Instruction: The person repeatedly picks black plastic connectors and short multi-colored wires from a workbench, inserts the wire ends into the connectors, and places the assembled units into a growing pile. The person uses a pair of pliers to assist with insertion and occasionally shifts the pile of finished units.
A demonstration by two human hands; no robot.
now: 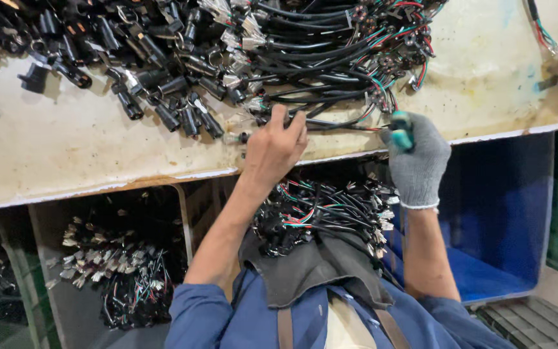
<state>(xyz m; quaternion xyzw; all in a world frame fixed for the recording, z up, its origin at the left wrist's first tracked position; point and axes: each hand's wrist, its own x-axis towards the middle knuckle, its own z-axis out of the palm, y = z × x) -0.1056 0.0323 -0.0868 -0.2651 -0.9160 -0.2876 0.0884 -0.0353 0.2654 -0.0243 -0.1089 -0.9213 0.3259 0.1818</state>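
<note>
Black cable fills the top of the stained cream workbench (98, 148): a heap of wire harnesses (330, 45) with red, green and white leads, and beside it a pile of black cylindrical plugs (163, 97). The left hand (274, 150), bare, is closed in a pinch on 1 black harness cable (330, 124) at the near edge of the heap, fingers curled over it. The right hand (416, 160), in a grey knit glove, is closed around a green-handled tool (402, 131) whose tip meets the coloured lead end of that same cable; the tip itself is too small to make out.

The step in hand looks like working 1 cable end with the tool while the other hand steadies it. The next move would call for holding the cable taut and keeping the tip on the right lead, clear of neighbouring wires.

Below the bench, a blue bin (505, 226) and compartments hold more harnesses (330, 207).
</note>
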